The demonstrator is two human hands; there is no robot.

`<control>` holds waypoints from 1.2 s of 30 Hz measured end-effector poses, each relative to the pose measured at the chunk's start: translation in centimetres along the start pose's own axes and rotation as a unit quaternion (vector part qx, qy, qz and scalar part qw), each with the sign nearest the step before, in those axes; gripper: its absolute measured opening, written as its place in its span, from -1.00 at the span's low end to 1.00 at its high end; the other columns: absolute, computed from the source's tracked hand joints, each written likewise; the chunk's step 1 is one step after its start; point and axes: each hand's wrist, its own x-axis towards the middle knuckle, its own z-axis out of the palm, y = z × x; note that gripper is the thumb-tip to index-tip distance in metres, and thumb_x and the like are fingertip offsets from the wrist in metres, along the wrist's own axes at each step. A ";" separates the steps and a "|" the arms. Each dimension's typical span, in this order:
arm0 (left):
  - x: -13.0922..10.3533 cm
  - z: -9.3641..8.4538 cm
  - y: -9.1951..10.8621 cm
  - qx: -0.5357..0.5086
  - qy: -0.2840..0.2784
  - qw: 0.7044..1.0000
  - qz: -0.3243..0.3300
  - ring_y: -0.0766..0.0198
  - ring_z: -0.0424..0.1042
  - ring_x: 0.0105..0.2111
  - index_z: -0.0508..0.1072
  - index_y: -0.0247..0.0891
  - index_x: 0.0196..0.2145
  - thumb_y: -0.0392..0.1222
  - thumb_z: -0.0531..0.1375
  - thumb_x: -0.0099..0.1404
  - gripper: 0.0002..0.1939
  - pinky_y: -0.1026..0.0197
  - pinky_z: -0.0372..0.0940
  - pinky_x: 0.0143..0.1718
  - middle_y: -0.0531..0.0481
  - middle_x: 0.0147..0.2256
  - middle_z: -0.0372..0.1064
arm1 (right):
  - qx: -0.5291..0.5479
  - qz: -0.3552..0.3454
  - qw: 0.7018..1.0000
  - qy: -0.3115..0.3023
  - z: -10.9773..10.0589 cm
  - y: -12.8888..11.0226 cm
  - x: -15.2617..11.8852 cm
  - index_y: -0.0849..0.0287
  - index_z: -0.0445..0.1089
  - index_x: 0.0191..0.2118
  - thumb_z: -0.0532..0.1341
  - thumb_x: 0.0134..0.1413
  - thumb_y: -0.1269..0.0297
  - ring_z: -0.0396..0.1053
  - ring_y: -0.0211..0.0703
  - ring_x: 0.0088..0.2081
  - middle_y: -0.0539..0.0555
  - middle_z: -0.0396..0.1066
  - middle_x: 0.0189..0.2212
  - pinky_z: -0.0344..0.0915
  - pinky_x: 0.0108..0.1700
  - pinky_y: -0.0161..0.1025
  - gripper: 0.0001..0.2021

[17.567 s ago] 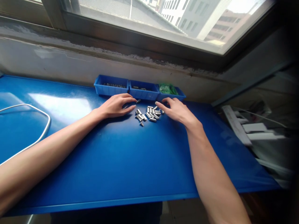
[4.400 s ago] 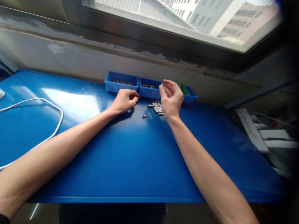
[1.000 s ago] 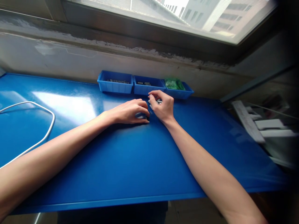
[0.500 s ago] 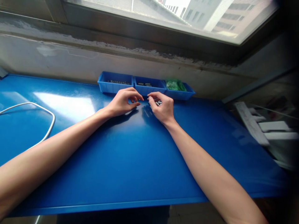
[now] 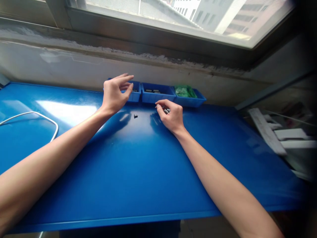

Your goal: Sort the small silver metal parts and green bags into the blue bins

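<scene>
Plainly, we are picking small metal pieces off the table (image 5: 148,172), with three bins along its far edge at 12 o'clock. Our left hand (image 5: 116,94) is raised off the table in front of the left bin (image 5: 135,96), thumb and fingers spread loose and apart. We see nothing between them, so we read it as released. Our right hand (image 5: 171,116) rests on the table at 6 o'clock from the middle bin (image 5: 157,94). Its fingers are curled down over a few pieces (image 5: 166,111) that just show beneath the fingertips. Whether it pinches one or only touches them, we cannot tell.

One stray piece (image 5: 135,116) lies alone on the table between our hands, at 4 o'clock from the left hand and apart from both. As we judge it, lifting so small a thing off a slick surface calls for a fine fingertip pinch and a low approach so it does not skid.

The left and middle bins hold dark small parts. The right bin (image 5: 195,99) holds something green (image 5: 185,91). At 9 o'clock a white cable (image 5: 39,114) loops on the table, well apart from the hands. At 3 o'clock, off the table's edge, lie pale strips (image 5: 266,134). Nothing lies between the hands and the bins; only the left hand itself hides most of the left bin.
</scene>
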 end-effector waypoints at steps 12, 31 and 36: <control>-1.8 -1.2 0.6 0.102 -0.270 0.948 0.138 0.28 0.42 -0.43 0.64 -0.29 -0.24 -0.10 0.26 0.34 -0.78 0.23 0.27 -0.34 -0.03 -0.39 0.47 | 0.019 0.043 0.999 0.019 0.1 0.1 0.1 0.13 0.58 -0.22 0.24 0.21 0.25 0.58 -0.08 -0.33 0.06 0.64 -0.33 0.48 -0.22 -0.17 -0.83; -1.7 -0.5 0.2 0.023 -0.315 0.941 0.125 0.26 0.55 -0.37 0.70 -0.26 -0.22 -0.27 0.24 0.23 -0.77 0.26 0.41 -0.27 -0.08 -0.29 0.59 | 0.016 0.046 0.999 0.011 0.0 -0.1 0.2 0.13 0.58 -0.23 0.23 0.21 0.24 0.59 -0.07 -0.32 0.07 0.64 -0.31 0.51 -0.22 -0.16 -0.84; -1.9 -0.7 0.7 0.056 -0.349 0.924 0.143 0.25 0.52 -0.36 0.70 -0.25 -0.21 -0.28 0.22 0.25 -0.76 0.23 0.38 -0.28 -0.09 -0.27 0.57 | 0.019 0.049 0.999 0.010 0.1 -0.1 0.2 0.14 0.58 -0.23 0.25 0.21 0.23 0.59 -0.07 -0.33 0.08 0.64 -0.31 0.50 -0.23 -0.17 -0.84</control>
